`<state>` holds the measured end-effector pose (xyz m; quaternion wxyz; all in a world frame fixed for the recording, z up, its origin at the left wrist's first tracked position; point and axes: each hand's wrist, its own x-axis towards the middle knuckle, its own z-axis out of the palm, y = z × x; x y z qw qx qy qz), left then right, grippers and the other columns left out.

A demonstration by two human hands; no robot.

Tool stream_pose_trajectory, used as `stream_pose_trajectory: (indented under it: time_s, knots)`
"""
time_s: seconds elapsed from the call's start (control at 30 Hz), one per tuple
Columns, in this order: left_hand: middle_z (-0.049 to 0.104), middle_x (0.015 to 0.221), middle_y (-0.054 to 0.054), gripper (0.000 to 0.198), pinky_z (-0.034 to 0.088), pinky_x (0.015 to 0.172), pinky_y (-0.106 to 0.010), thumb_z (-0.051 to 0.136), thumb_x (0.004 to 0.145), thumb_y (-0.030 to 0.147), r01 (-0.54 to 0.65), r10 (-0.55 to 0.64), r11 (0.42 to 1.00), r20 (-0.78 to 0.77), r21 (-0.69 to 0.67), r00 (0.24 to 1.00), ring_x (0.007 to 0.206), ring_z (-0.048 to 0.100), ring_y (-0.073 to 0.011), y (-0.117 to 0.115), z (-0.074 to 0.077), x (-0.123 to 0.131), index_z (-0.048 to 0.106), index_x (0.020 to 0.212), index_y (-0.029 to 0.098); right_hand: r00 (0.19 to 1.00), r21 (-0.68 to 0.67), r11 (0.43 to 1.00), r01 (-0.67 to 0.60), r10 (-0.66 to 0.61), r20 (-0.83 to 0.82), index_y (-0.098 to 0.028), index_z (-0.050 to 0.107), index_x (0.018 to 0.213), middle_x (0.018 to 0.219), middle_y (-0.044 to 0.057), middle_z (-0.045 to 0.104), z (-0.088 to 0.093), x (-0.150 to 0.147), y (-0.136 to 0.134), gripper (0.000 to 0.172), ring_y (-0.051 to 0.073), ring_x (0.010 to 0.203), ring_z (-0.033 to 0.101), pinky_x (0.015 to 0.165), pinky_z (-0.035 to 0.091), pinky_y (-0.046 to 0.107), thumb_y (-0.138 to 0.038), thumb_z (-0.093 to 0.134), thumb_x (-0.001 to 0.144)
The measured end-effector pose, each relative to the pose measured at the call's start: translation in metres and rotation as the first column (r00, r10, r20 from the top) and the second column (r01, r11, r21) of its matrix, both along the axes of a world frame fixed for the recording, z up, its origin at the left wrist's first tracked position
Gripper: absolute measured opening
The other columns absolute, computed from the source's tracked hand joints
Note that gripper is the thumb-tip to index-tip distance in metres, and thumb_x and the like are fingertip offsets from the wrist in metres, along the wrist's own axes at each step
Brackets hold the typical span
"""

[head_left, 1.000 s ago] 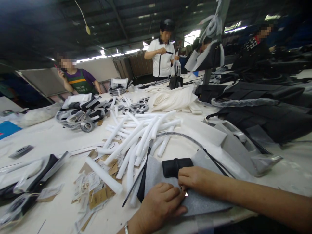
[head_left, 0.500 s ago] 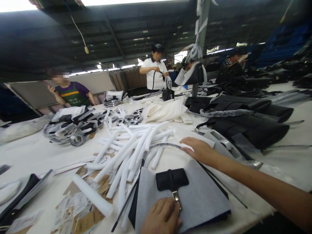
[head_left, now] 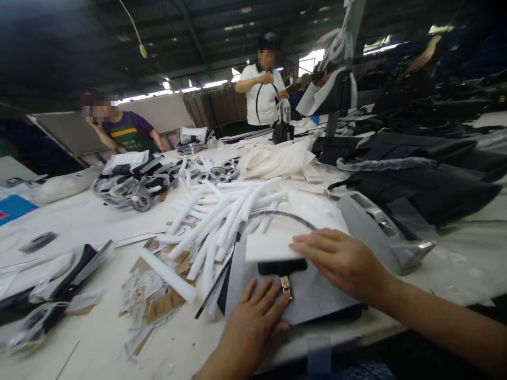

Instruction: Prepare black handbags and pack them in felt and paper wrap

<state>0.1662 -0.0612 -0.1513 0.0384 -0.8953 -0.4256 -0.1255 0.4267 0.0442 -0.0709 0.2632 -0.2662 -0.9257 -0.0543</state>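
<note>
- White sheet (head_left: 269,248): beyond the left fingertips, long axis left to right, partly covering the black tab (head_left: 277,268).
- Step, seemingly: laying it there; next calls for careful alignment.
- Gold clasp (head_left: 285,285) points wearer-ward.
- Right hand (head_left: 348,261) seemingly pinches the sheet's right end; left hand (head_left: 257,316) spread flat, grasping nothing.

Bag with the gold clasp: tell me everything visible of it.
The bag lies on the pale table near its edge, front up. Its front is mostly grey and paper-like, perhaps a wrapping; black shows at the left and lower edges. Below a black tab sits a gold-coloured clasp. A dark strap arches beyond the top. The left hand rests on the front; the right hand holds a white sheet over the tab's upper part.
</note>
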Motion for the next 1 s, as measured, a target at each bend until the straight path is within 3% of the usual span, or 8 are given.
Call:
stream_pose_trajectory:
  time_s: [0.07,0.13,0.27,0.43,0.77,0.9,1.0]
  knots:
    - [0.059,0.144,-0.001,0.052,0.053,0.105,-0.042,0.058,0.098,0.047,-0.026,0.026,0.999,-0.002,-0.032,1.0,0.129,0.059,-0.0249,-0.001,-0.004,-0.001,0.047,0.146,0.031,0.994,0.016,0.994,-0.105,0.104,0.033,-0.02,0.064,0.131,0.133,0.005,0.068,-0.021,-0.01,-0.032,0.04,0.026,0.114,0.063,0.093,0.054,0.043,-0.01,0.046,0.097]
    - [0.065,0.137,-0.003,0.049,0.056,0.099,-0.04,0.064,0.095,0.045,-0.057,0.057,0.998,0.002,-0.041,0.998,0.121,0.065,-0.0262,-0.003,-0.006,-0.002,0.053,0.14,0.029,0.99,-0.021,0.992,-0.122,0.123,0.069,-0.019,0.062,0.133,0.136,0.006,0.066,-0.045,-0.014,-0.051,0.048,0.029,0.125,0.059,0.099,0.051,0.049,-0.004,0.043,0.092]
    - [0.074,0.12,-0.002,0.038,0.059,0.093,-0.04,0.069,0.091,0.04,-0.074,0.074,0.997,0.029,-0.025,0.997,0.108,0.071,-0.0258,-0.008,-0.011,0.0,0.061,0.126,0.029,0.984,-0.095,0.992,-0.082,0.096,0.147,-0.02,0.052,0.144,0.147,0.006,0.056,-0.075,-0.012,-0.059,0.065,0.031,0.137,0.049,0.108,0.044,0.057,0.001,0.042,0.084]
    - [0.077,0.104,-0.003,0.024,0.06,0.076,-0.037,0.064,0.094,0.037,-0.078,0.07,0.991,0.076,0.106,0.995,0.089,0.073,-0.0251,-0.012,-0.016,0.002,0.064,0.115,0.026,0.975,-0.083,0.993,-0.087,0.102,0.198,-0.022,0.047,0.149,0.153,0.004,0.05,-0.077,-0.006,-0.058,0.063,0.033,0.139,0.046,0.108,0.044,0.06,-0.005,0.045,0.088]
    - [0.074,0.083,0.0,0.023,0.058,0.058,-0.037,0.045,0.102,0.036,-0.104,0.089,0.991,0.158,0.089,0.983,0.069,0.071,-0.0234,-0.013,-0.008,0.009,0.065,0.107,0.026,0.995,0.019,0.998,0.059,-0.06,0.075,-0.02,0.058,0.138,0.143,0.004,0.06,-0.088,-0.024,-0.075,0.059,0.034,0.128,0.056,0.103,0.047,0.054,-0.003,0.047,0.083]
    - [0.078,0.091,-0.005,0.029,0.06,0.067,-0.034,0.043,0.103,0.03,-0.031,-0.029,0.963,0.218,0.267,0.976,0.077,0.075,-0.0207,-0.019,0.006,0.008,0.066,0.111,0.017,0.992,0.038,0.999,0.016,-0.02,0.122,-0.021,0.055,0.142,0.146,0.001,0.057,-0.081,-0.018,-0.072,0.064,0.03,0.128,0.057,0.102,0.048,0.05,0.0,0.046,0.081]
    - [0.079,0.087,-0.004,0.024,0.059,0.072,-0.023,0.048,0.102,0.025,0.007,-0.14,0.91,0.289,0.415,0.947,0.075,0.075,-0.0141,-0.022,0.023,0.012,0.068,0.099,0.014,0.985,0.027,1.0,-0.01,0.005,0.173,-0.021,0.055,0.143,0.147,0.003,0.056,-0.081,-0.015,-0.069,0.065,0.031,0.128,0.058,0.1,0.05,0.051,-0.001,0.046,0.081]
